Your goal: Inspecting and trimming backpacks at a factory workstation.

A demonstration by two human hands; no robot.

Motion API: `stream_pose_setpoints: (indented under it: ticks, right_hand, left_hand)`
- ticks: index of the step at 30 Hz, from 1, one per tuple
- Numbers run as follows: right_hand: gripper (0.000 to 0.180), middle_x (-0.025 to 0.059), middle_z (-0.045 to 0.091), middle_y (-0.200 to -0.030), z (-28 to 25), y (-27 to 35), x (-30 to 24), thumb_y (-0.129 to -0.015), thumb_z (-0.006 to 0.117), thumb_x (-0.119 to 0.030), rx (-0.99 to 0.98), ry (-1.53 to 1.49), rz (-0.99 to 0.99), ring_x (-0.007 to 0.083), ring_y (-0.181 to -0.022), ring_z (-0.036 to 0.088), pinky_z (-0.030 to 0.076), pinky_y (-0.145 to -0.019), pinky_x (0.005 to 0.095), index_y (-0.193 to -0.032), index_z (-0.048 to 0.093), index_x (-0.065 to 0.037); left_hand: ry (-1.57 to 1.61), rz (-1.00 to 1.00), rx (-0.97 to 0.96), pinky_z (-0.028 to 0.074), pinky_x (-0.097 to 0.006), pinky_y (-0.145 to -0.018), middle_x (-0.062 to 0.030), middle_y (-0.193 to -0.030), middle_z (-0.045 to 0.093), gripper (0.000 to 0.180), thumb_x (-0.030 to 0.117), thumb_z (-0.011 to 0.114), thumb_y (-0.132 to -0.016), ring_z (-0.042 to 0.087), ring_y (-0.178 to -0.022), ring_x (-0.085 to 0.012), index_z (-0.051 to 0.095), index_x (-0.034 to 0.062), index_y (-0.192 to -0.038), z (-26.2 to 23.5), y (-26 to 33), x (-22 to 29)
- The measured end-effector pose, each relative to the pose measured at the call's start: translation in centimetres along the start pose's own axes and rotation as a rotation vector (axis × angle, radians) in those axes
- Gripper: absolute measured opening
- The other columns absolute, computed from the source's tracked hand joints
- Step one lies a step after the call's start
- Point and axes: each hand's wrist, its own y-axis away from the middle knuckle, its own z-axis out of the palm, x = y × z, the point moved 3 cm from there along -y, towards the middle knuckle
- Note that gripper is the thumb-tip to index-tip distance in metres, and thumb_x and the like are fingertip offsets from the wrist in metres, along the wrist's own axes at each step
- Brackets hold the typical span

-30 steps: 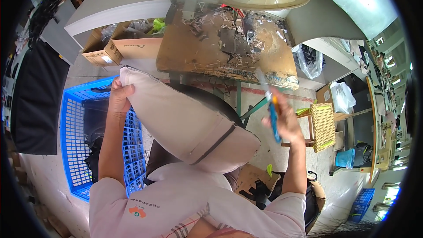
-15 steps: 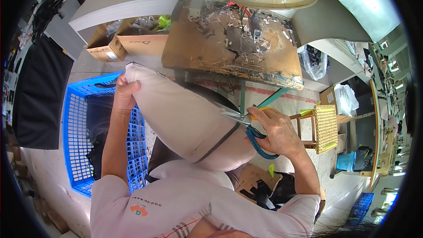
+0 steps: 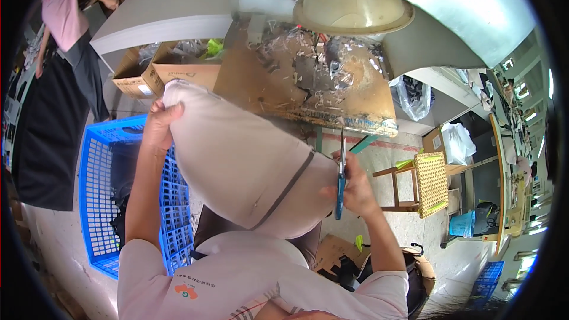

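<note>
A large beige fabric piece point(image 3: 237, 148), rounded and bulging, with a dark stripe across it, is stretched over my lap. My left hand point(image 3: 159, 123) grips its far left corner, thumb on top and fingers behind. At its right end, my right hand point(image 3: 355, 186) holds scissors point(image 3: 341, 184) with blue on the handle. They are seen nearly edge-on, blades pointing away from me. The right thumb lies against the fabric's right end; whether it also pinches the cloth is unclear.
A blue plastic crate point(image 3: 98, 195) stands at my left. Ahead is a worn wooden table point(image 3: 255, 92) littered with scraps. Cardboard boxes point(image 3: 186, 74) sit beyond the crate, a woven-seat stool point(image 3: 432, 185) at right. Another person point(image 3: 62, 15) stands far left.
My right hand has shifted slightly left, and the scissors have turned from pointing left across the fabric edge to pointing away from me. Another person has come further into view at far left.
</note>
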Motion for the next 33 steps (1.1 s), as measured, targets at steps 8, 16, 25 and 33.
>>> stream_pose_setpoints:
  ticks: [8,16,25,33]
  right_hand:
    - [0.037,0.0021,0.057,-0.070,0.9,-3.7,1.5,-0.062,0.071,-0.003,0.260,-0.700,0.252,0.0082,-0.058,0.053,0.044,-0.054,0.0209,-0.093,0.052,0.000]
    - [0.040,0.0076,0.059,-0.073,-0.7,-6.6,3.3,-0.060,0.070,0.002,0.348,-0.814,0.291,0.0122,-0.058,0.056,0.047,-0.053,0.0227,-0.094,0.051,0.007]
    - [0.040,0.0085,0.057,-0.075,-0.9,-6.8,3.7,-0.058,0.071,0.002,0.382,-0.828,0.318,0.0138,-0.060,0.056,0.047,-0.056,0.0234,-0.093,0.052,0.009]
    - [0.045,0.0100,0.059,-0.074,-1.1,-5.6,4.7,-0.059,0.070,0.002,0.407,-0.767,0.330,0.0137,-0.059,0.056,0.047,-0.052,0.0239,-0.098,0.049,0.009]
  left_hand:
    - [-0.222,-0.134,0.022,0.049,-0.029,-0.065,-0.0090,-0.079,0.060,0.030,0.010,0.072,-0.065,0.059,-0.069,-0.0168,0.057,-0.0028,-0.088,6.3,-8.6,4.4]
    - [-0.402,-0.206,-0.098,0.051,-0.030,-0.062,-0.0100,-0.079,0.062,0.032,0.012,0.075,-0.063,0.061,-0.067,-0.0169,0.058,-0.0010,-0.087,7.9,-15.4,2.7]
    - [-0.469,-0.187,-0.111,0.047,-0.033,-0.065,-0.0145,-0.082,0.060,0.032,0.015,0.069,-0.067,0.058,-0.072,-0.0220,0.058,-0.0078,-0.087,8.9,-16.6,1.4]
    - [-0.416,-0.184,-0.165,0.048,-0.033,-0.061,-0.0125,-0.076,0.060,0.030,0.015,0.069,-0.067,0.058,-0.066,-0.0204,0.059,-0.0058,-0.086,9.6,-15.5,0.4]
